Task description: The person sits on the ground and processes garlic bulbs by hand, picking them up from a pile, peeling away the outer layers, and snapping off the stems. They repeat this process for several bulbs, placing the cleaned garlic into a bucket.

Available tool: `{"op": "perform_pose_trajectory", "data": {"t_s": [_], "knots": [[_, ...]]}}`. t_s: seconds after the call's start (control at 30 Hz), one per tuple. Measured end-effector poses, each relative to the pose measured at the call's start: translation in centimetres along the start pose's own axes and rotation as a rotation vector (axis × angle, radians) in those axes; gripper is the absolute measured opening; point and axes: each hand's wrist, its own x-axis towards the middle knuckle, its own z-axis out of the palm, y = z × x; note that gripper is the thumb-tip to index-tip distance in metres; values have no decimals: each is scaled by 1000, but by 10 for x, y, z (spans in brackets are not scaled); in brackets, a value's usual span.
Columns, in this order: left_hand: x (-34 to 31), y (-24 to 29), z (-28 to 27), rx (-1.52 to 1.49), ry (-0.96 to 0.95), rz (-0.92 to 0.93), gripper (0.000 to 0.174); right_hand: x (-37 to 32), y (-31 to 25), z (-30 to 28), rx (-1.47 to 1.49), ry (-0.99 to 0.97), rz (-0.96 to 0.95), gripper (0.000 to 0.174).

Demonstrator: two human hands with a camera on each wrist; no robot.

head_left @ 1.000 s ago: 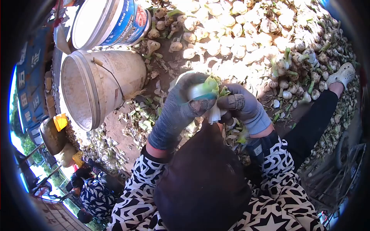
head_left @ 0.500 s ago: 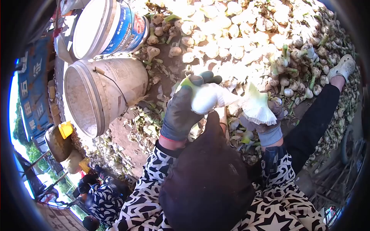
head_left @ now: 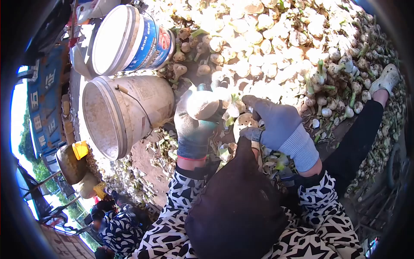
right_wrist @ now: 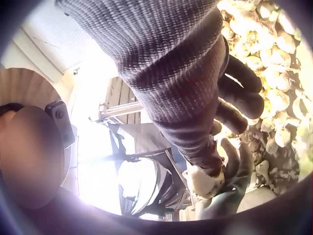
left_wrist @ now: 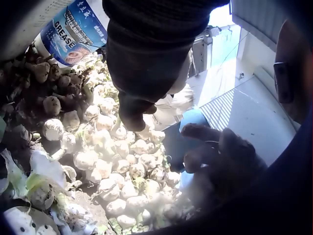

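Observation:
A smooth white garlic bulb (head_left: 202, 105) lies in my gloved left hand (head_left: 195, 125), fingers curled round it, in front of the tipped bucket. Its white side shows past the dark glove in the left wrist view. My gloved right hand (head_left: 278, 125) is just to the right, its thumb and forefinger spread apart with nothing between them. From the right wrist, the bulb (right_wrist: 204, 182) overlaps the end of that hand. Pale peel and green leaf scraps (head_left: 233, 108) show between the hands, above a clog with holes (head_left: 245, 123).
A dirty white bucket (head_left: 142, 97) lies on its side at the left, below a blue-labelled bucket (head_left: 148, 45). Heaped garlic (head_left: 267, 69) spreads ahead and right. Peel scraps (head_left: 133, 177) litter the ground. Another person (head_left: 120, 226) sits lower left; an outstretched leg (head_left: 355, 134) lies right.
The right hand held a fan of white leaf skin half a second ago; that is gone from it now. The left hand has turned, and the bulb shows rounder and without its green stem in view.

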Motion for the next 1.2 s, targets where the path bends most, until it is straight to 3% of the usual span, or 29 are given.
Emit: {"op": "perform_pose_trajectory", "data": {"t_s": [0.03,0.1,0.13,0.17,0.23,0.27,0.3,0.37,0.43,0.5,0.53,0.57,0.63,0.67,0.7,0.8,0.83,0.9,0.93,0.97,1.03,1.07,1.1,1.17,1.2], "knots": [[2,4,-8,-55,-46,-45,29,10,1,4,115,117,-36,61],[0,5,-24,-106,-82,-94,30,33,-9,7,-46,136,-134,52],[-1,3,-29,213,-160,66,33,46,-5,20,-68,175,-231,40],[-1,1,-29,530,-243,227,35,49,0,25,-71,181,-223,40],[8,3,-24,540,-198,233,37,54,4,31,-118,77,-215,25],[8,9,-19,323,-89,157,37,43,5,30,316,25,-172,11],[9,15,-18,102,22,82,37,31,7,24,314,17,-175,11],[13,23,-24,77,40,106,36,9,6,6,1266,-583,108,9],[16,26,-33,45,39,92,37,7,4,11,1391,-561,158,12],[9,14,-25,64,1,65,36,23,0,38,778,184,41,13],[12,10,-27,75,28,67,35,31,1,40,482,211,19,12],[15,7,-29,83,55,72,35,45,0,42,476,215,19,12],[17,7,-38,70,-10,24,32,68,-3,52,-231,-146,49,17],[19,5,-37,143,-11,88,32,67,4,60,81,-219,20,17],[19,3,-33,213,-13,149,31,59,4,64,397,-96,-120,12],[13,9,-27,-56,97,1,32,21,13,29,1365,-629,195,7],[14,12,-34,-97,103,-30,31,12,23,26,1588,-592,67,9],[17,14,-44,4,73,-85,33,2,30,36,1961,-272,-132,16],[17,12,-47,40,52,-61,36,4,40,38,2025,-380,-114,23],[17,9,-48,74,27,-35,38,4,48,34,1625,-529,242,35],[18,9,-54,-48,-29,-149,38,15,34,69,106,-338,70,51],[17,5,-56,17,-59,-103,40,21,24,76,-279,-396,93,69],[18,2,-59,80,-86,-56,42,26,17,79,-284,-399,93,69],[20,-5,-63,185,-34,20,43,36,10,82,-88,-149,162,77],[21,-6,-64,306,19,84,43,34,16,89,-34,-64,106,61]]}}
